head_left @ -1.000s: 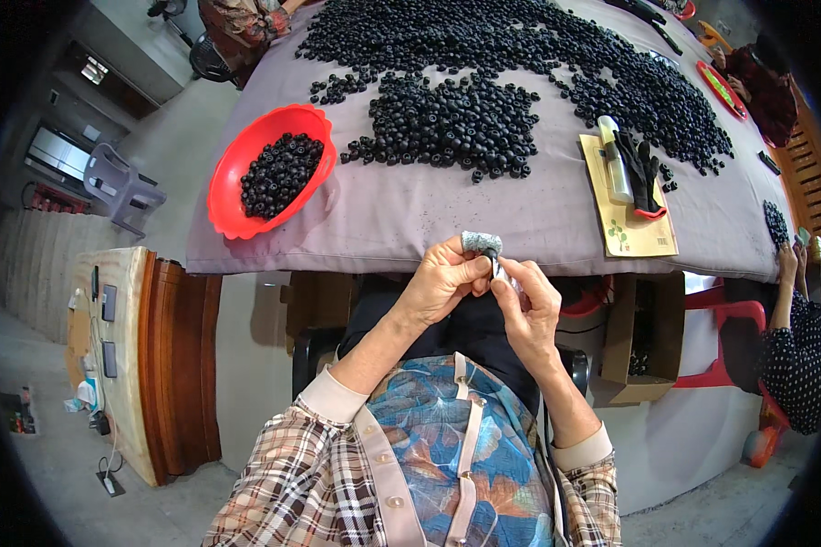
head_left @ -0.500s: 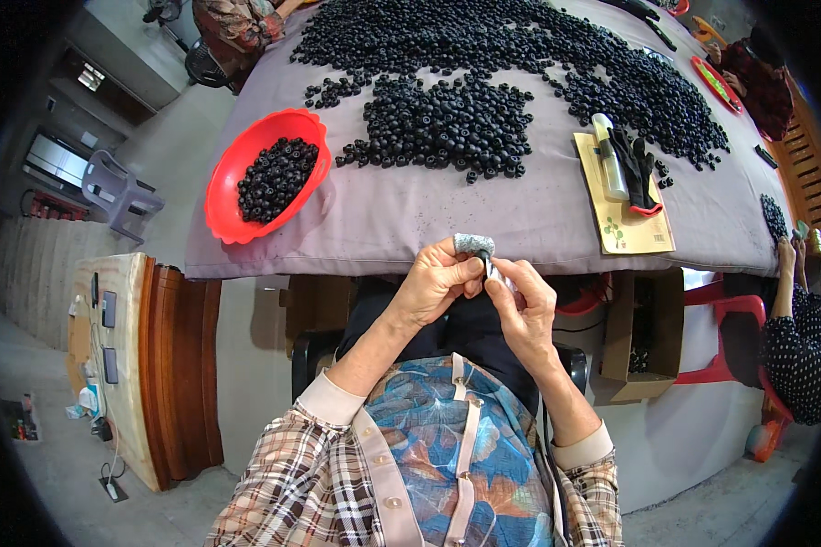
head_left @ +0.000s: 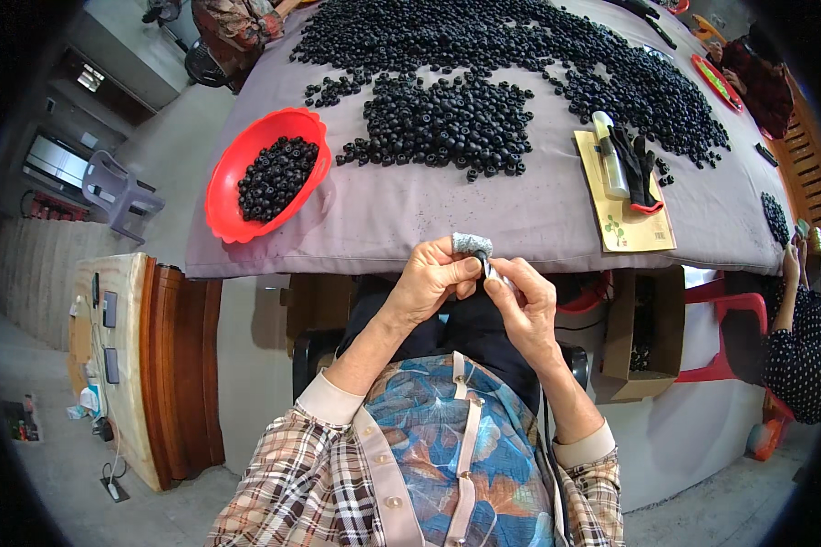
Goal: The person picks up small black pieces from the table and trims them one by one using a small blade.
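My left hand is closed at the table's near edge, pinching a small black bead between thumb and index finger. A grey knit finger sleeve covers that index fingertip. Close against it, my right hand grips a slim, pale tool whose tip meets the bead; the fingers hide most of it, so its kind is unclear. Beyond my hands lies a pile of black beads on the grey-mauve cloth. To the left, a red plastic basin holds more of the beads.
Right of my hands, a yellow card carries a clear tube and a black glove. Under the table stands a cardboard box. Co-workers sit around, one in a dotted sleeve at right. A wooden cabinet stands left.
My hands stay almost in place, with only a slight shift at the bead. At far right, the co-worker's hands have moved a little.
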